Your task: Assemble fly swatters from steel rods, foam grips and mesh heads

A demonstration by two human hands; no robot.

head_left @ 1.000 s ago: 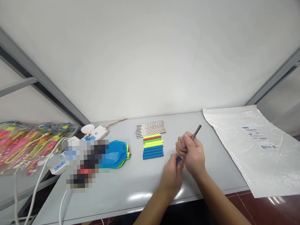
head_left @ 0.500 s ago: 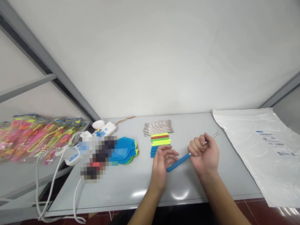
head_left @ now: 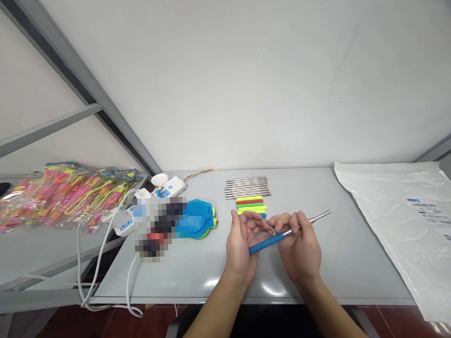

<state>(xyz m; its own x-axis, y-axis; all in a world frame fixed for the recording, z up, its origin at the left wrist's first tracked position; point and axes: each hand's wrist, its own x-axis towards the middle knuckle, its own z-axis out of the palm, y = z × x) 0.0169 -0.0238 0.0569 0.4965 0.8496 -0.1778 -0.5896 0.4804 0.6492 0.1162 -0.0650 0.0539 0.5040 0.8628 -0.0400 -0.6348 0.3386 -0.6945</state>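
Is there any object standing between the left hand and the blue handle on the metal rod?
Nothing visible stands in the way: the blue handle ends at the open left hand, though whether they touch is unclear. The right hand holds the metal rod.

Blue-handled metal rod, aslant

Metal rods on grey table

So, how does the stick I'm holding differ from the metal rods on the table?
The stick has a blue grip at one end; the rods are bare metal. The stick slants in your right hand; the rods lie side by side on the table. Both have shiny metal.
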